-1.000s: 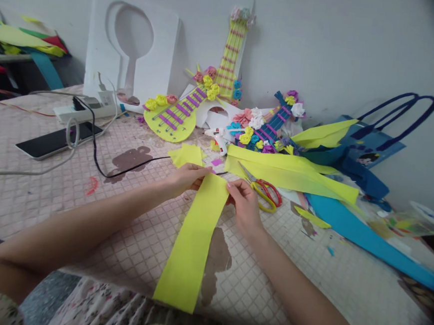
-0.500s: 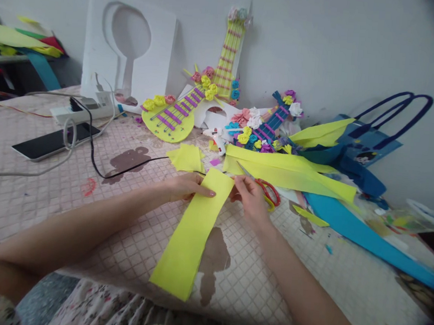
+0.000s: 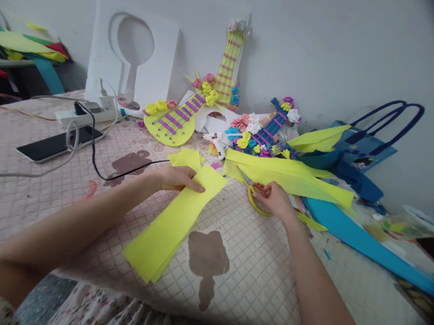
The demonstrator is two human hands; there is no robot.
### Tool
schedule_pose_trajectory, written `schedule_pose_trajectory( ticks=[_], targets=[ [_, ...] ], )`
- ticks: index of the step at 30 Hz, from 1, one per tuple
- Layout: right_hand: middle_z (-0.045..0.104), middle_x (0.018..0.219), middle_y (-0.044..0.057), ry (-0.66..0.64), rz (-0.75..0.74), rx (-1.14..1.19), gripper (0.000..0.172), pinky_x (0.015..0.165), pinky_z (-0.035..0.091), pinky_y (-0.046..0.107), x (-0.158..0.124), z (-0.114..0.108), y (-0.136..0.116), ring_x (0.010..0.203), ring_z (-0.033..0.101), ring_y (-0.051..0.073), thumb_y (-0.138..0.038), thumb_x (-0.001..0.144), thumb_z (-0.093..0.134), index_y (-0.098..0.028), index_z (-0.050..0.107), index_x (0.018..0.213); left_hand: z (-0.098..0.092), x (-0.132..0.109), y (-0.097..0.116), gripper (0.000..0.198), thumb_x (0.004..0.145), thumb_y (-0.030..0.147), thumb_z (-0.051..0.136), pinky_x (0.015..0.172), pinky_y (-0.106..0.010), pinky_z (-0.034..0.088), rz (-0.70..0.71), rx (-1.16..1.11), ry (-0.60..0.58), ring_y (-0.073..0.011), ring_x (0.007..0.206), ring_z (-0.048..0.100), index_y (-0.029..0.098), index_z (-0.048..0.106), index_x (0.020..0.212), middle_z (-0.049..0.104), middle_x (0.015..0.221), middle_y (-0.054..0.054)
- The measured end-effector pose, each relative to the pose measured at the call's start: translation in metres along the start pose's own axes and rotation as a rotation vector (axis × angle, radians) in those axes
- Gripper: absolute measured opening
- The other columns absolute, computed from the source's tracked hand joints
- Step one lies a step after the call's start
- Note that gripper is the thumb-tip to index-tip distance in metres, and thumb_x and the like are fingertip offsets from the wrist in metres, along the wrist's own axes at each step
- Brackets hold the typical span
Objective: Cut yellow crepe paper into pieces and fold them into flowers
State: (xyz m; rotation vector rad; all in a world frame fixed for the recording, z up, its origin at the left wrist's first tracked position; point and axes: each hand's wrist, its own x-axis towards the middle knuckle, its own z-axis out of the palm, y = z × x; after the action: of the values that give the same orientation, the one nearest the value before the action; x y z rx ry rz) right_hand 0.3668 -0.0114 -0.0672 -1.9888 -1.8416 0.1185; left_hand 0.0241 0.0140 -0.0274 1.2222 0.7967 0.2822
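Note:
My left hand (image 3: pixel 180 178) pinches the far end of a layered strip of yellow crepe paper (image 3: pixel 170 224), thumb on top. The strip slants down toward the table's front edge, its layers slightly fanned at the near end. To the right, my right hand (image 3: pixel 276 199) is closed on the handles of a pair of scissors (image 3: pixel 255 186), which have red and yellow grips. Their blades point away to the left, beside a long yellow paper sheet (image 3: pixel 287 175). Small cut yellow pieces (image 3: pixel 185 156) lie just beyond my left hand.
Paper-flowered toy guitars (image 3: pixel 175 119) lean at the back near a white glue gun (image 3: pixel 216 143). A phone (image 3: pixel 58 144), power strip (image 3: pixel 87 115) and cables occupy the left. Blue paper (image 3: pixel 364 241), a blue bag (image 3: pixel 364 149) and a clear container (image 3: pixel 418 223) are at right.
My right hand has left the paper strip, moved right and taken hold of the scissors. The strip, still in my left hand, has swung its near end to the left.

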Motion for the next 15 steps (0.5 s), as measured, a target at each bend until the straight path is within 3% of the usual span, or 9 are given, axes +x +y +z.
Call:
schedule_pose_trajectory(
  ticks=[9,15],
  targets=[
    [0.055,0.058,0.000,-0.061,0.016,0.091,0.034,0.052,0.026,0.027,0.001,0.001,0.004,0.057,0.049,0.017,-0.049,0.059,0.069,-0.021,0.049,0.065,0.001,-0.001,-0.002,0.029,0.057,0.021,0.079,0.075,-0.032,0.054,-0.002,0.021,-0.054,-0.0216,0.079,0.069,0.012,0.071,0.083,0.073,0.081,-0.008],
    [0.056,0.069,0.002,0.000,0.045,0.337,0.038,0.057,0.033,0.029,-0.004,-0.010,-0.010,0.064,0.052,0.018,-0.049,0.060,0.068,-0.021,0.050,0.076,0.002,-0.001,-0.002,0.026,0.058,0.022,0.079,0.066,-0.027,0.054,-0.014,0.054,-0.075,-0.0191,0.072,0.069,0.012,0.071,0.080,0.073,0.078,-0.007]
  ],
)
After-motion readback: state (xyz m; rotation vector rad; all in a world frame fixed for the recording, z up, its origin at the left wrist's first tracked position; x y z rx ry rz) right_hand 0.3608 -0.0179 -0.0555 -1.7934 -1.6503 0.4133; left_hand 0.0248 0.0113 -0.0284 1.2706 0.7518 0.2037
